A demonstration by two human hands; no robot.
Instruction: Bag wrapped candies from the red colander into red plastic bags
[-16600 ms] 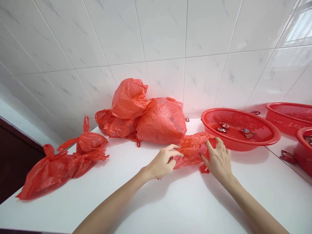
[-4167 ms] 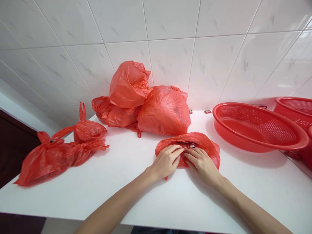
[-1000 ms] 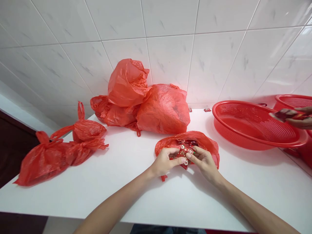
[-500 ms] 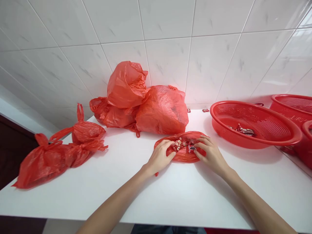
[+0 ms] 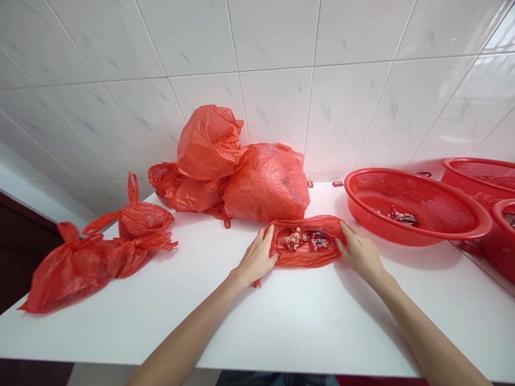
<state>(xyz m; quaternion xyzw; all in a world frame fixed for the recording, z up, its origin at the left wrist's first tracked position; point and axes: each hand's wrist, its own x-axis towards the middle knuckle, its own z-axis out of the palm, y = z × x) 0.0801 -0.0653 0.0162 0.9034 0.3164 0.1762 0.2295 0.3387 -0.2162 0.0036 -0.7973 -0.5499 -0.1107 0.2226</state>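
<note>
On the white table lies a red plastic bag (image 5: 306,260), its mouth spread wide toward me. Inside it I see small red wrapped packets: one with a gold-and-white pattern (image 5: 295,239) and one with dark lettering (image 5: 319,242). My left hand (image 5: 257,256) pinches the bag's left rim between thumb and fingers. At the opposite end, my right hand (image 5: 360,251) grips the right rim the same way. Both hands are closed on the plastic, and the rim is stretched between them.
Full red bags (image 5: 265,185) are piled against the tiled wall. Tied red bags (image 5: 80,262) lie at the left. A red perforated basket (image 5: 418,233) with a few packets stands at right, with further baskets (image 5: 478,174) beyond. Two small packets (image 5: 337,184) lie by the wall.
My hands have moved apart from the packets to the bag's two ends and taken hold of its rim. The bag's mouth is now pulled wider, showing more of the packets.
</note>
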